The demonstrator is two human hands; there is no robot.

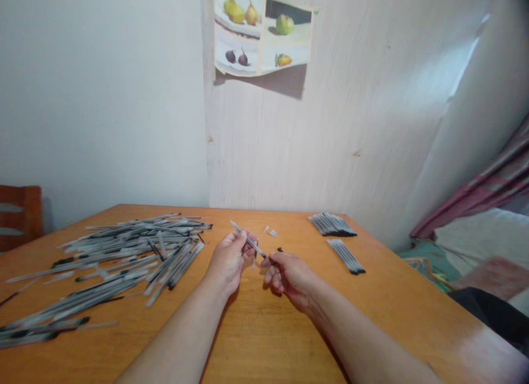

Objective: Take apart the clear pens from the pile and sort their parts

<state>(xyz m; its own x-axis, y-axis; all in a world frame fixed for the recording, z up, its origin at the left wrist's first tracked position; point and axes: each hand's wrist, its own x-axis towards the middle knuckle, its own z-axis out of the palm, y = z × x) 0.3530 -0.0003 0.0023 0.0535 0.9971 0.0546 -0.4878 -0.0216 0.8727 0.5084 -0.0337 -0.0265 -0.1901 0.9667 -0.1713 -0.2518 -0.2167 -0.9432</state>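
A slim clear pen (255, 246) with a dark end slants down to the right above the middle of the table. My left hand (233, 257) is closed on its barrel, thumb on top. At the pen's dark lower end, the thumb and forefinger of my right hand (289, 276) are pinched together. A second thin piece (255, 261) shows below my left fingers; its kind is unclear. Just beyond my right hand lies a small black piece (280, 249). Small clear pieces (271, 232) lie on the table past my hands.
On the left of the wooden table (256, 340) spreads a large loose pile of pens (136, 252). Two neat rows of pens, a farther row (332, 224) and a nearer row (346, 256), lie at the right. A chair (31, 213) stands beyond the left edge.
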